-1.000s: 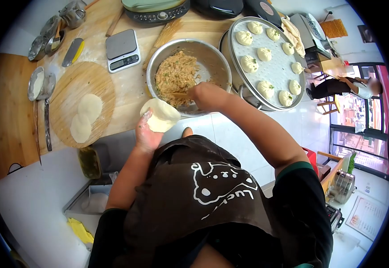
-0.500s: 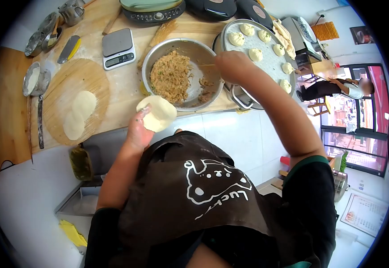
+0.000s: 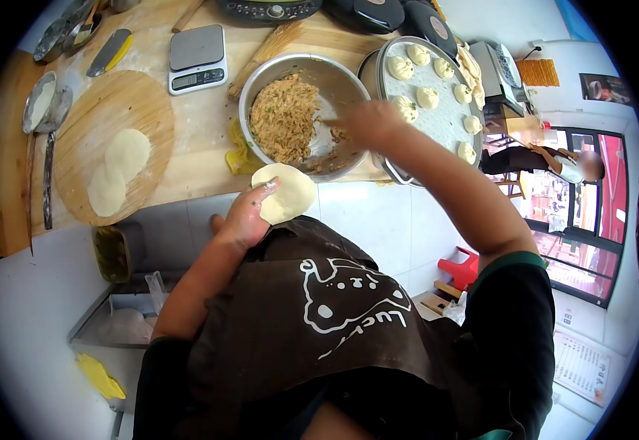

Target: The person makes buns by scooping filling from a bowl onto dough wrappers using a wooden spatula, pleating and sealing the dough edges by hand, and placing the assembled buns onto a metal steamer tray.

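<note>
Your left hand (image 3: pixel 248 218), partly open, supports the dough round (image 3: pixel 289 196), thumb on top. The filling (image 3: pixel 283 116) lies ahead of it in the bowl (image 3: pixel 340 86), nearer your right hand (image 3: pixel 375 125), leftward; motion blur conceals that hand's opening and grip.

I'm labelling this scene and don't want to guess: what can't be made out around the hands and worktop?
All in the head view:
Right hand: blurred, so its exact grip is unclear.
Left hand: some fingers are hidden by the dough round.
Tray: the right forearm covers part, so the full count of buns is uncertain.
Scale display: digits too small to read.
Appliance with a knob: cut off by the top edge.
</note>
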`<action>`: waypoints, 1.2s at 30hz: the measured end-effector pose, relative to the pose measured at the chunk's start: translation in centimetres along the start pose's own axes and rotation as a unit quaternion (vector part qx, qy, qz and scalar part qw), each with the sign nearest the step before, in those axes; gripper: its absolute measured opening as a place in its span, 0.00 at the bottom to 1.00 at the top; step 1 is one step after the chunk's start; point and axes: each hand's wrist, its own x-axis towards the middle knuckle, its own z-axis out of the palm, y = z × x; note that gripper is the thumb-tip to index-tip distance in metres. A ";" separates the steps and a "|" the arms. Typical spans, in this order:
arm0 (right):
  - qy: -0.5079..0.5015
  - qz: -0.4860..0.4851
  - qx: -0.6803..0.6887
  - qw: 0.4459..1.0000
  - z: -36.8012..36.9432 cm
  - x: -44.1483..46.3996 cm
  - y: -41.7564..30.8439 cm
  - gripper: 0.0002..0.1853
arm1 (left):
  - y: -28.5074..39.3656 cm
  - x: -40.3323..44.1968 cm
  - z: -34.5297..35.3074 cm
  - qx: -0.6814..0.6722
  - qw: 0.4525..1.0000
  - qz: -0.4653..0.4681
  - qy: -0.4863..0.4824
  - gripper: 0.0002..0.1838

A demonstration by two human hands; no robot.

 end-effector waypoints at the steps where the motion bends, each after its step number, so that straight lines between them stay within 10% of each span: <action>1: 0.019 0.020 -0.008 1.000 0.4 0.8 1.2 0.16 | -0.1 0.1 0.0 0.021 1.000 0.003 0.000 0.24; 7: 0.090 -0.082 -0.064 0.990 4.3 0.9 3.0 0.09 | -0.4 -0.1 0.8 0.003 1.000 0.008 0.017 0.21; 14: -0.051 -0.073 0.023 0.996 2.7 0.5 -1.3 0.11 | -0.7 -0.2 1.1 -0.011 1.000 0.017 0.005 0.21; 26: -0.139 -0.095 0.512 0.842 5.9 2.5 0.1 0.13 | -0.9 -0.3 0.8 0.028 0.999 0.032 0.007 0.22; 32: -0.118 -0.115 0.633 0.756 5.0 -1.3 0.6 0.14 | 0.5 -1.9 1.8 -0.014 1.000 0.017 0.009 0.23; 36: 0.058 -0.124 0.541 0.830 7.2 -1.4 0.9 0.11 | 2.3 -3.6 2.2 -0.047 0.997 0.040 0.037 0.26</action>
